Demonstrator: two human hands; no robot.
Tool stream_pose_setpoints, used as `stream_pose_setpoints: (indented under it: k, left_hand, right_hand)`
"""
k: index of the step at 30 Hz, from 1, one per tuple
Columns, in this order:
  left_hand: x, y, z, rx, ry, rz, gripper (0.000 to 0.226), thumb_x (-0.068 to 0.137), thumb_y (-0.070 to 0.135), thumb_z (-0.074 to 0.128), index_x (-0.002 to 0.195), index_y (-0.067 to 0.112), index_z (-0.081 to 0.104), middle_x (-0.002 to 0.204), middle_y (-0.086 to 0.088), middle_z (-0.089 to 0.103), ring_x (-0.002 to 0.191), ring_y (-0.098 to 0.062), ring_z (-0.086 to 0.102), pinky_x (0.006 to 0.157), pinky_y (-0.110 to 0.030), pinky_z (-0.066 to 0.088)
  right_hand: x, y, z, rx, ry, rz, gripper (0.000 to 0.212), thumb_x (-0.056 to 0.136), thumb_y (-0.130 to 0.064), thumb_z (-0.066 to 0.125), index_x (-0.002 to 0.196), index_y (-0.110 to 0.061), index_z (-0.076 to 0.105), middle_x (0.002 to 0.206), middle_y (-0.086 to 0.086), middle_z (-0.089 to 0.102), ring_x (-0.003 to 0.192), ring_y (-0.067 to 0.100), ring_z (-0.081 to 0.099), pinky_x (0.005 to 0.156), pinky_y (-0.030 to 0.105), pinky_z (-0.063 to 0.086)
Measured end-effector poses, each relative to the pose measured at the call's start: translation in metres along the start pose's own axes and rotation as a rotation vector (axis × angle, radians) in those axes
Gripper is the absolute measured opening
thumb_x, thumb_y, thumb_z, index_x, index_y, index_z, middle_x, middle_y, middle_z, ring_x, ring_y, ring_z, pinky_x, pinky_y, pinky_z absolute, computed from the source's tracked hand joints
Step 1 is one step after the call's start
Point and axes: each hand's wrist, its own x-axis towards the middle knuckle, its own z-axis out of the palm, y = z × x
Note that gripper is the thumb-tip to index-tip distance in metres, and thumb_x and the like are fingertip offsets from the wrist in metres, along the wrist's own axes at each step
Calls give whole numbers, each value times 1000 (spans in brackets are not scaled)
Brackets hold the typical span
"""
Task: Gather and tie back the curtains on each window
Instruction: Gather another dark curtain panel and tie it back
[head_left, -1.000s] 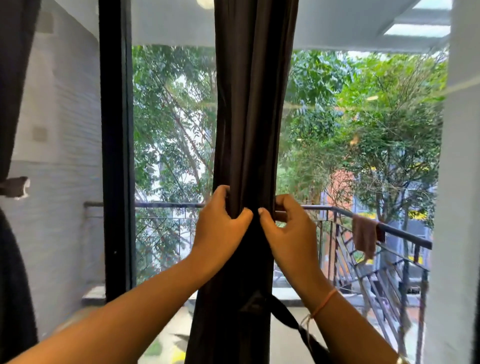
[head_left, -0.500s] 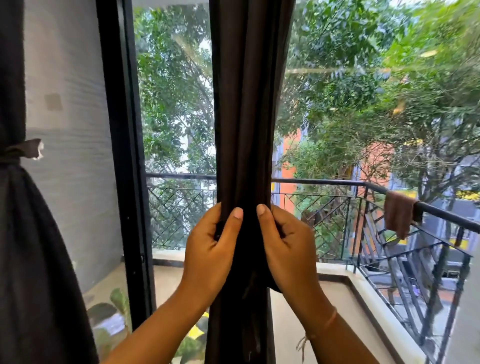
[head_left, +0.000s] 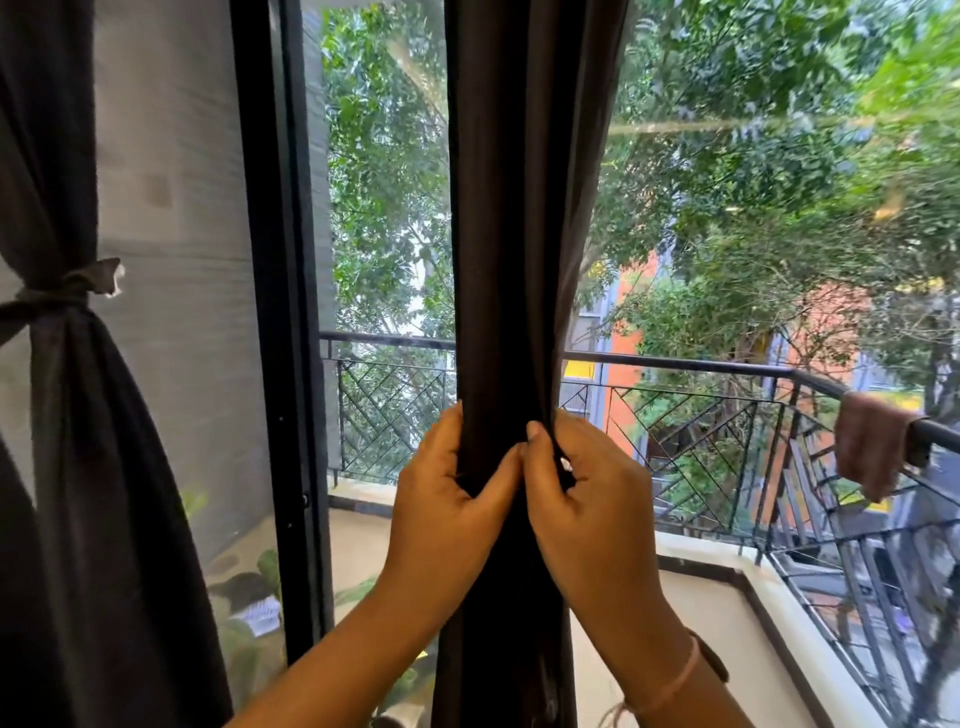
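A dark brown curtain (head_left: 524, 218) hangs gathered into a narrow column down the middle of the window. My left hand (head_left: 447, 509) grips the bunched fabric from the left and my right hand (head_left: 587, 504) grips it from the right, thumbs meeting at the front. Whether a tie band lies between my fingers is hidden by the dark folds. At the far left a second dark curtain (head_left: 78, 467) hangs gathered, bound by a knotted tie (head_left: 67, 291).
A black window frame post (head_left: 283, 312) stands between the two curtains. Behind the glass is a balcony with a black metal railing (head_left: 727, 369), a cloth (head_left: 867, 447) draped over it, and trees. Potted leaves (head_left: 260, 571) sit low at the left.
My view has tilted down and swung left, bringing the tied left curtain further in. Both hands have slid down the gathered curtain and squeezed it tighter, thumbs now touching.
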Motion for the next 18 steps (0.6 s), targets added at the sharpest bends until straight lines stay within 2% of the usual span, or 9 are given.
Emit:
stream_pose_setpoints:
  k: [3,5,7,8,9,10,12,14,18]
  left_hand:
    - [2,-4,-6,33,35,65,55,81,19,64,117,54,42,108,23,64,94,2,65,75,-16,53]
    - [2,-3,-7,71,50,118,65,84,15,62,125,55,32,114,28,58,100,4,62,77,-12,51]
    - [0,-6,-7,134,65,160,63,85,15,61,124,55,31,116,31,55,104,5,60,80,-15,51]
    - [-2,-7,-7,177,74,178,61,85,17,60,123,56,32,117,29,54,106,3,59,82,-18,52]
    - [-3,-9,-6,221,76,190,58,86,19,59,122,56,33,120,25,54,109,-1,58,86,-24,53]
    - [-5,-11,-5,264,76,198,54,86,21,59,122,54,35,126,18,52,113,-5,56,89,-28,52]
    - [-7,-13,-3,346,81,252,47,86,20,58,123,43,42,135,11,44,122,1,46,95,-19,45]
    - [-8,-15,-2,384,59,291,44,85,16,60,122,36,47,135,22,33,122,16,35,93,-1,33]
    - [-10,-16,-3,335,-1,251,43,84,20,60,119,42,49,135,36,22,119,22,32,91,3,30]
  right_hand:
    - [2,6,0,5,69,25,27,90,-17,46,100,-5,69,79,-2,65,67,3,58,61,3,40]
    - [0,9,-1,-27,149,-2,28,90,-12,48,108,-3,66,84,4,67,69,7,61,64,4,43]
    - [-2,12,-1,-66,206,-30,42,89,-12,49,131,-7,52,89,7,69,67,14,64,61,15,50]
    - [-4,12,0,-81,216,-35,54,90,-15,49,143,-16,36,96,8,70,67,18,65,57,20,51]
    - [-6,10,1,-82,211,-45,64,91,-17,48,148,-28,21,108,7,69,72,20,68,57,23,51]
    - [-8,10,0,-80,203,-75,67,91,-17,48,147,-34,16,120,4,64,81,19,70,60,23,53]
    - [-10,11,0,-119,203,-188,50,91,-12,47,138,-23,35,122,1,60,93,12,64,75,12,50]
    - [-9,12,1,-124,180,-230,31,90,-9,45,120,-10,53,108,2,64,94,4,57,84,2,41]
    - [-5,4,5,-36,118,-122,25,92,-30,49,102,-12,62,87,-12,59,78,-1,57,69,2,41]
